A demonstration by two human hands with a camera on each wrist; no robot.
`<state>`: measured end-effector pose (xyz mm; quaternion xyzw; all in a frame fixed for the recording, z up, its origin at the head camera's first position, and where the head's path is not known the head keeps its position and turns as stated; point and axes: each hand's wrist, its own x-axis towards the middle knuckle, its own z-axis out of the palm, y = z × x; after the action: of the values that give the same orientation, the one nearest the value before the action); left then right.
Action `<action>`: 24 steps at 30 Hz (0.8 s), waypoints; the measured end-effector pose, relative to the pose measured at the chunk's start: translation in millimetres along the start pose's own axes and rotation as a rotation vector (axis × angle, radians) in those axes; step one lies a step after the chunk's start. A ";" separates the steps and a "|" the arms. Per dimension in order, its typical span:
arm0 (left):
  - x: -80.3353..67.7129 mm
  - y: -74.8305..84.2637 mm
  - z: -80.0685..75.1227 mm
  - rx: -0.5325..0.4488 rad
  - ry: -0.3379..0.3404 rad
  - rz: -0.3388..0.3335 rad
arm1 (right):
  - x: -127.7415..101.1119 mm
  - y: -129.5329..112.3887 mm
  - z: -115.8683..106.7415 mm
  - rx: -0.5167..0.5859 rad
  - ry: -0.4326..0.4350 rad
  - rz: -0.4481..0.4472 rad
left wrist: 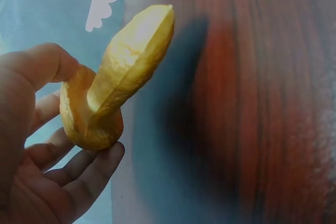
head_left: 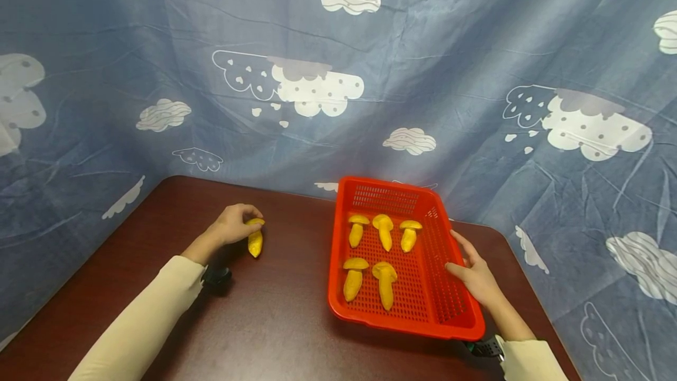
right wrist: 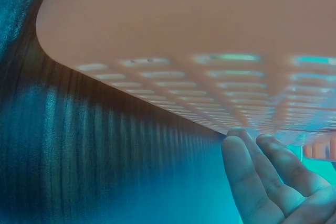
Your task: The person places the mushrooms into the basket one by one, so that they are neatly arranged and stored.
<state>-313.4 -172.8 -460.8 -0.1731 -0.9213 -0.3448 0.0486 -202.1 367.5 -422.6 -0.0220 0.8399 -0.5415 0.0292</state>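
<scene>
My left hand (head_left: 231, 225) pinches a yellow mushroom (head_left: 255, 244) by its cap, over the left part of the table. In the left wrist view, thumb and fingers close round the cap of the mushroom (left wrist: 131, 56) while its stem points away from the palm. A red plastic basket (head_left: 407, 326) sits to the right, with several yellow mushrooms (head_left: 355, 232) lying in two rows inside it. On its right side my right hand (head_left: 480, 281) holds the rim, thumb over the inner side. The right wrist view has the fingers (right wrist: 239, 161) along the basket's outer slotted wall (right wrist: 157, 19).
The dark reddish-brown table (head_left: 275, 310) carries the basket near its right edge. A blue curtain (head_left: 296, 151) printed with white clouds hangs round the back and sides. Dark devices (head_left: 217, 275) are strapped at both wrists, below cream sleeves (head_left: 143, 316).
</scene>
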 end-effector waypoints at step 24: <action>7.6 35.2 -11.0 -0.057 0.053 0.073 | -0.6 -1.2 1.1 0.007 0.008 0.004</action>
<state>-308.3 -153.1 -429.1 -0.1986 -0.9026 -0.3733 0.0805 -201.5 366.0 -421.9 -0.0180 0.8381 -0.5446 0.0268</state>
